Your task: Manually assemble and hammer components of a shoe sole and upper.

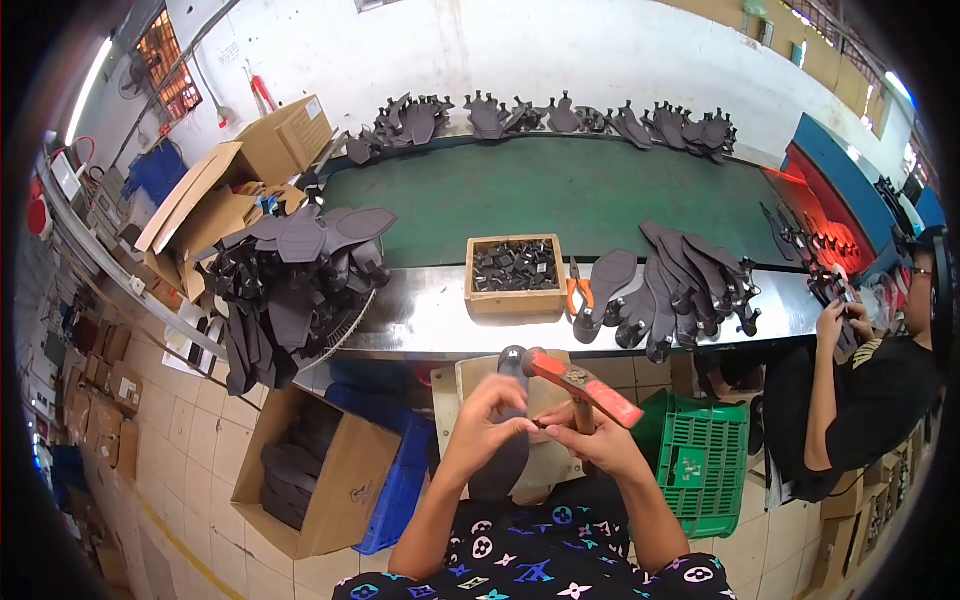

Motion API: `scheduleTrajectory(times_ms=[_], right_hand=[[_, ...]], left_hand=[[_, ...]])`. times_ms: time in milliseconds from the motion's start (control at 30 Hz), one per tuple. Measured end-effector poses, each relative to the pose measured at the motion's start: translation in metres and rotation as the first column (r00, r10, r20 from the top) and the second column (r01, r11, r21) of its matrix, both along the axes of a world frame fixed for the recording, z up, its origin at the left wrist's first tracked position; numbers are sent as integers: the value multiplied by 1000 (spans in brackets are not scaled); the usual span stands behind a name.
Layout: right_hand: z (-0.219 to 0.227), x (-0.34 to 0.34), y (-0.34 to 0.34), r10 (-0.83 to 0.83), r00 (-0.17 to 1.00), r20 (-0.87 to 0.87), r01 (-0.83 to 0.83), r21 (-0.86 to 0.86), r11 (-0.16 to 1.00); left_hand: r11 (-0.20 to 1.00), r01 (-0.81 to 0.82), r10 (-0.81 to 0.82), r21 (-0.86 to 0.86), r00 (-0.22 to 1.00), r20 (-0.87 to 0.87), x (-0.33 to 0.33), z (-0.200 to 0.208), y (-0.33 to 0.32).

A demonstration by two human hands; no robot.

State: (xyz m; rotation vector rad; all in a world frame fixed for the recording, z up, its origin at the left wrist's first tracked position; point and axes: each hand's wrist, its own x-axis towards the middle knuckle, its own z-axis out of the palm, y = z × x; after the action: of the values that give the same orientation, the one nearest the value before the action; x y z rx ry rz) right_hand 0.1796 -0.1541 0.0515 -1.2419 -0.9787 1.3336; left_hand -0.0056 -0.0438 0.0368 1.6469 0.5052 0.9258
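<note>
Person is sitting at the near side of a long tabletop [430,310], forearms reaching in from below. Left hand [482,425] and right hand [608,447] are meeting at the fingertips over the lap side of a pale block [470,385]. Left thumb and forefinger are pinching a small dark piece [539,425], its kind too small to make out; right fingertips are closing in on the same spot. Right hand is also gripping a hammer [583,386] by its handle, the red head standing above the knuckles and slanting down to the right.

A long dark pad [497,472] is lying on the block beneath the left hand, its far end showing behind the fingers.

On the tabletop: a wooden box [515,302] is holding small black parts; orange-handled pliers [578,292] are lying just beside it; a fan of dark pads [660,290] is spreading to the right. A heaped pile [300,260] of similar pads is standing at left. More are lining the far edge of the green surface [480,190].

Floor: an open carton [345,490] is holding dark pads; a green crate [705,465] is standing at right. A co-worker [870,400] is handling dark pieces farther right.
</note>
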Motion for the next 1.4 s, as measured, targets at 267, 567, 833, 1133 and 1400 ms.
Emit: scheduleTrajectory(times_ms=[267, 567, 833, 1133, 1400], right_hand=[[-19, 9, 66, -220, 958, 186, 158, 299, 941], [-16, 13, 89, -91, 822, 562, -23, 193, 981], [-22, 9, 84, -321, 643, 696, -173, 540, 823], [6, -9, 50, -362, 816, 451, 133, 463, 876], [22, -19, 4, -438, 648, 623, -15, 586, 810]], left_hand=[[893, -270, 366, 361, 901, -232, 35, -53, 67], [957, -250, 274, 146, 944, -185, 24, -49, 44], [945, -220, 269, 243, 944, -190, 22, -43, 41], [989, -148, 148, 16, 977, -155, 19, -46, 47], [996, -54, 44, -71, 990, -130, 18, -41, 49]])
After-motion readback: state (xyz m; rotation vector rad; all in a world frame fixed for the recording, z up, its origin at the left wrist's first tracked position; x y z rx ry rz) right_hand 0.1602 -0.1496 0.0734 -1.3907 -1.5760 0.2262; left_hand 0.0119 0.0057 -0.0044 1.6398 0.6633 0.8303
